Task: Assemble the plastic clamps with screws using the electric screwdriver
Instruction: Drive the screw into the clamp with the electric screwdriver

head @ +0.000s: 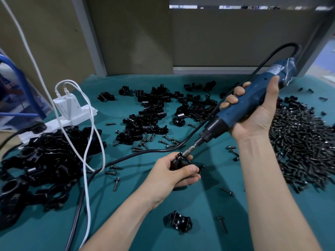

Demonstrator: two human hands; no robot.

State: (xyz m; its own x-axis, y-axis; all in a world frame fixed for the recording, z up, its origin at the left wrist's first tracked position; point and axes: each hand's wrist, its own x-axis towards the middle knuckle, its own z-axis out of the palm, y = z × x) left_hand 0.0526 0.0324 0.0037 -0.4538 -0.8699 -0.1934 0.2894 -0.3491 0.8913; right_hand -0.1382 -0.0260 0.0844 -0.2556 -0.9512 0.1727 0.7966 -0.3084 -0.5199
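Note:
My right hand (253, 113) grips a blue electric screwdriver (243, 107), tilted down to the left. Its metal bit (190, 149) meets a black plastic clamp (179, 160) that my left hand (174, 173) pinches between thumb and fingers just above the green mat. The screw under the bit is hidden. A big heap of black screws (301, 147) lies to the right. Loose clamp halves (159, 109) are scattered at the middle back. A pile of black clamps (45, 160) sits on the left. One lone clamp (178, 221) lies near the front between my forearms.
The screwdriver's black cord (126, 156) loops across the mat toward the front left. White cables (88, 142) run from a white power strip (72, 113) with a charger at the back left. Stray screws (222, 224) dot the green mat (208, 205). Cardboard panels close the back.

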